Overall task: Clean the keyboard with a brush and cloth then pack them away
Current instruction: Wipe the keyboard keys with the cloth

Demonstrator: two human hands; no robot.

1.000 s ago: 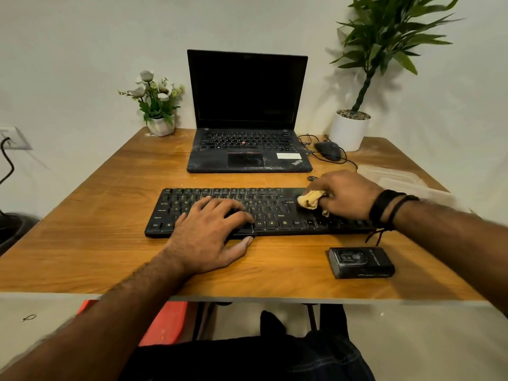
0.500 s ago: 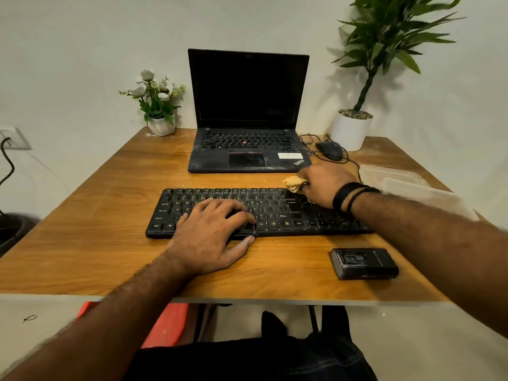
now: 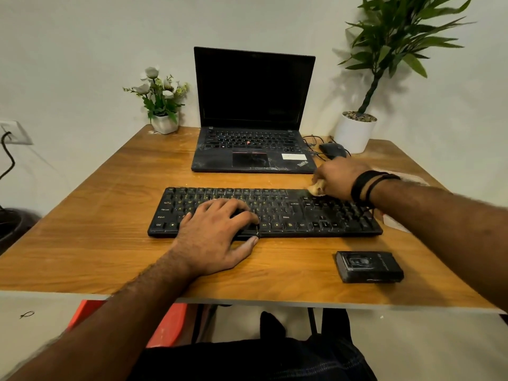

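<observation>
Item, nearest us: our left hand (image 3: 217,232), fingers spread and relaxed, lying flat on the keyboard (image 3: 275,213) at its near middle with the thumb on the table (image 3: 82,243) just before the front edge; we judge it should press firmly so the board does not slide. Item, right of and nearer than our right hand: a small black case (image 3: 369,266), well clear of the keyboard. Item, further: our right hand (image 3: 336,177), fingers curled about a bunched yellowish cloth (image 3: 315,187) at the keyboard's far right edge; short strokes along the key rows would suit. Item, beyond that hand: laptop (image 3: 253,149), mouse (image 3: 332,150) and its cables close by, little room. Open tabletop lies left of our left hand. We see no brush.
</observation>
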